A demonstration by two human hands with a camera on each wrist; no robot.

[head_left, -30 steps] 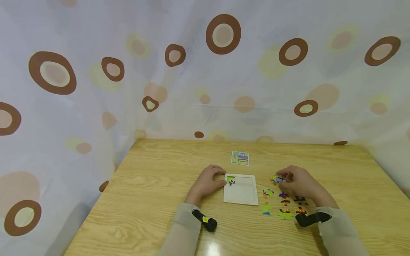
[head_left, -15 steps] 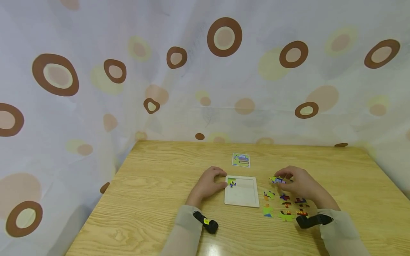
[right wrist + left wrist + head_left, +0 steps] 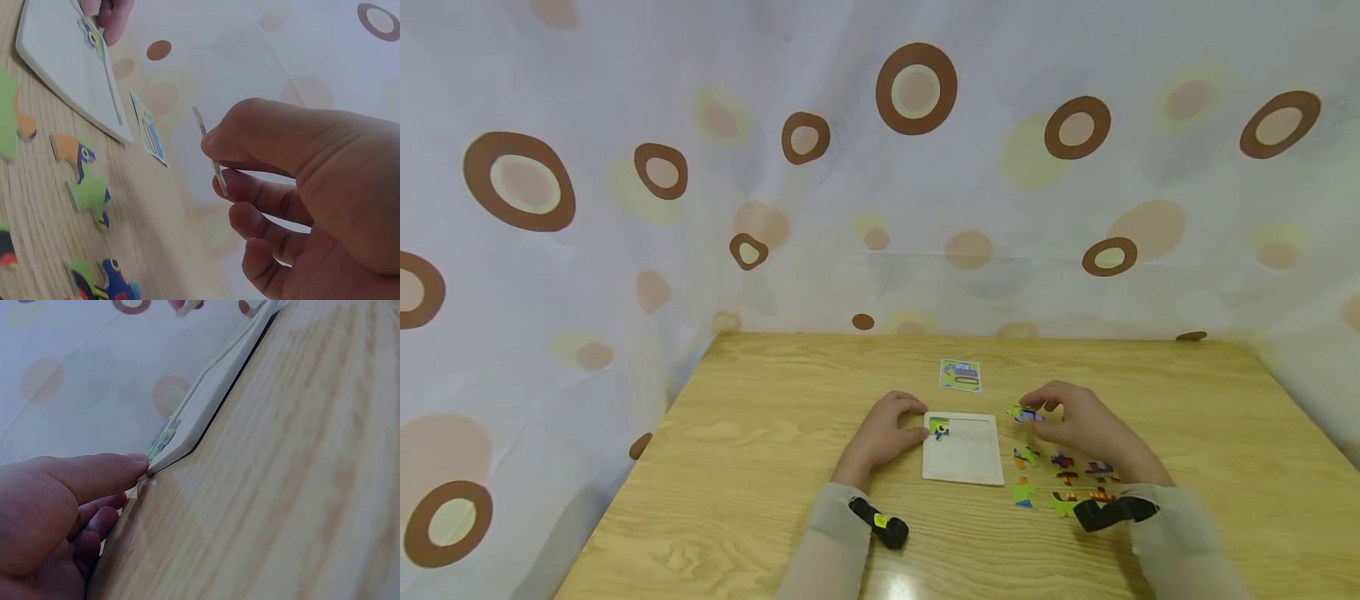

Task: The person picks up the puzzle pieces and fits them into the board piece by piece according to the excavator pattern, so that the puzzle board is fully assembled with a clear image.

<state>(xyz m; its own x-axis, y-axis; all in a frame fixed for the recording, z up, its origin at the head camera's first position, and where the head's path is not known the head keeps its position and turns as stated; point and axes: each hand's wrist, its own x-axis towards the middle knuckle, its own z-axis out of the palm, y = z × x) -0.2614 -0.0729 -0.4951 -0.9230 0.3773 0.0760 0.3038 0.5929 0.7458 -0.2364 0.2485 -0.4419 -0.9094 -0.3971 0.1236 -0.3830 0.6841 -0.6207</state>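
Puzzle piece (image 3: 1024, 413), thin, flat, yellow-green and purple, pinched edge-on in right hand (image 3: 1075, 425) beside white tray (image 3: 964, 467); left hand (image 3: 883, 433) fingertips pressing tray's corner, uncurled.

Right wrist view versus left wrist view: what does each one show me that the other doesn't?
Only the right wrist view shows the right hand pinching a puzzle piece edge-on above the table, the loose pieces on the wood and the picture card. Only the left wrist view shows the left hand close up, its thumb against the tray's corner. Both show the white puzzle tray and the table.
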